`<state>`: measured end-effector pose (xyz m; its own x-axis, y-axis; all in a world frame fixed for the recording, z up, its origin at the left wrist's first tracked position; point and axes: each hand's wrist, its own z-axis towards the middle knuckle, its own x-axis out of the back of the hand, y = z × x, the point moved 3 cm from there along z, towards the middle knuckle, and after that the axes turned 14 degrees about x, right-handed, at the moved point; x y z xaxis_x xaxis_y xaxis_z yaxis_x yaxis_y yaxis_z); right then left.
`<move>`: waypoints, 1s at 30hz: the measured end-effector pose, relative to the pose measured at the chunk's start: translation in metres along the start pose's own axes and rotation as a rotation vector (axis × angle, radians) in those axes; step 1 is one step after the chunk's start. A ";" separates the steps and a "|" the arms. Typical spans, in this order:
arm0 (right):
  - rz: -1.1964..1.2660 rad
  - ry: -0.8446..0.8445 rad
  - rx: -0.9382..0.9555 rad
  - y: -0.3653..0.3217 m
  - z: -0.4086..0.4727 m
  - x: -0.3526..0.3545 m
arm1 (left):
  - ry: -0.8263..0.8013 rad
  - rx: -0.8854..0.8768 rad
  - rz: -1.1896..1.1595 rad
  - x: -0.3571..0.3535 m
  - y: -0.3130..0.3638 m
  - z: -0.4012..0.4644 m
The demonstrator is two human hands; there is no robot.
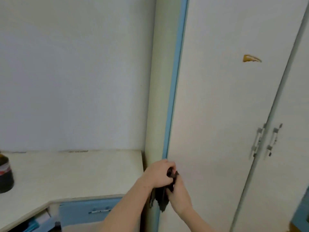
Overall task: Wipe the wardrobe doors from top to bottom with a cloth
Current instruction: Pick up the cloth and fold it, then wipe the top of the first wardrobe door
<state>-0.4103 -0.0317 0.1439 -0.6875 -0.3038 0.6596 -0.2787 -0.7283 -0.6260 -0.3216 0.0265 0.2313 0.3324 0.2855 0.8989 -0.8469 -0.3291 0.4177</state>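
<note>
Left hand (160,173) curls around the dark cloth (163,197) at the blue edge strip (173,84); right hand (179,192) pinches it from below. Best bunch it into a firm pad, then start high. Limp, crumpled fabric against the smooth, flat, pale wardrobe door (225,106).

A pale table (75,166) fills the lower left, butted against a plain white wall (75,72). Scuffed, stained patches run along the seam where the two meet. At the far left edge stands a dark jar (5,176) with a red and white label, partly cut off by the frame. Under the table's front edge sits a blue drawer (90,210) with a slim metal handle (99,210). Lower left, beneath the tabletop, some blue and white things lie blurred, too unclear to identify.
</note>
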 end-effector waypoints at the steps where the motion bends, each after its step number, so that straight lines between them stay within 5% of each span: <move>1: -0.030 0.118 0.002 -0.004 -0.001 0.015 | 0.029 -0.039 -0.014 0.007 0.018 0.002; 6: -0.127 0.611 0.056 -0.026 0.009 0.082 | 0.152 -0.217 -0.046 0.053 0.094 0.019; 10: -0.335 0.936 0.326 -0.048 0.042 0.144 | 0.266 -0.329 -0.066 0.106 0.143 0.038; 16: -0.508 0.953 0.618 -0.088 0.088 0.208 | 0.374 -0.380 -0.143 0.172 0.197 0.053; 30: -0.461 1.151 0.974 -0.145 0.194 0.365 | 0.844 -0.626 -0.051 0.317 0.323 0.060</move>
<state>-0.4904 -0.1565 0.5561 -0.9163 0.3274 -0.2306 -0.3900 -0.8603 0.3282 -0.4651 -0.0431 0.6590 0.1803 0.8997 0.3975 -0.9834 0.1558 0.0934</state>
